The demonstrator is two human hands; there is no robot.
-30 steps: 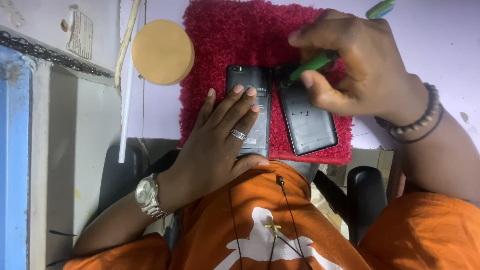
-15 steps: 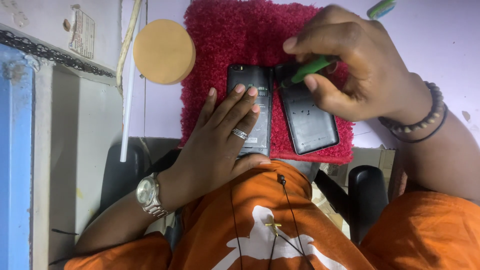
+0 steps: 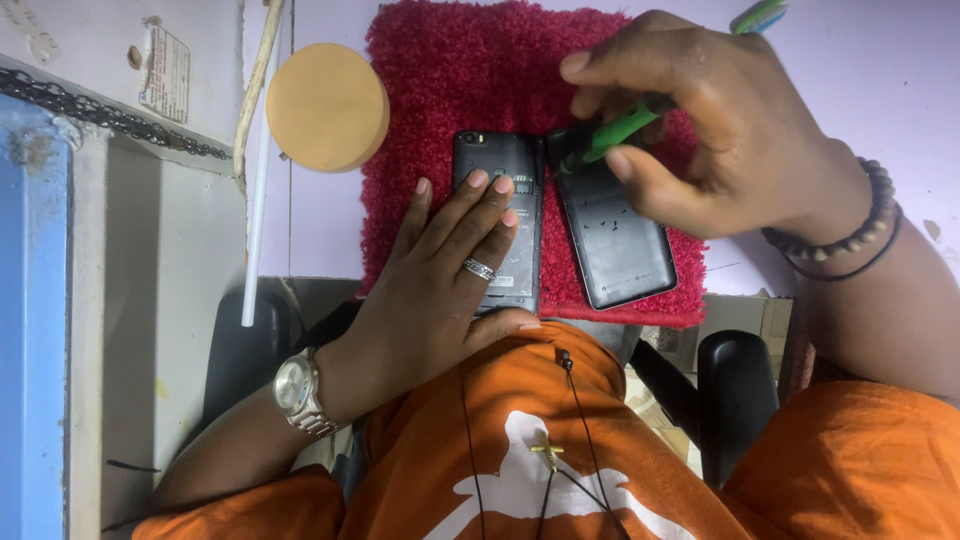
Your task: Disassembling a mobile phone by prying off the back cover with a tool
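Since a moment ago, the right hand (image 3: 720,130) has slid a little toward the top of the fuzzy red mat (image 3: 470,70), and its green-handled tool (image 3: 625,125) now leans flatter. That hand is closed tight around the tool, and the tool's dark tip sits at the top edge of the loose black phone back cover (image 3: 615,240). This cover lies inside-up on the right part of the mat, already off the phone, so the opening step looks done. The black phone with its back open (image 3: 510,170) lies in the middle of the mat, just beside the cover, and its inner parts show near the top. The left hand (image 3: 440,280) lies flat on the phone with its fingers spread, pressing it down and not gripping anything. What is left of the work inside the phone cannot be told, as the hand hides much of it. A round tan disc (image 3: 327,107) sits on the pale purple bench (image 3: 900,80) just left of the mat, with a thin white stick (image 3: 258,200) farther left. A black chair armrest (image 3: 735,400) is below the mat. The right hand blocks the view of the cover's top.
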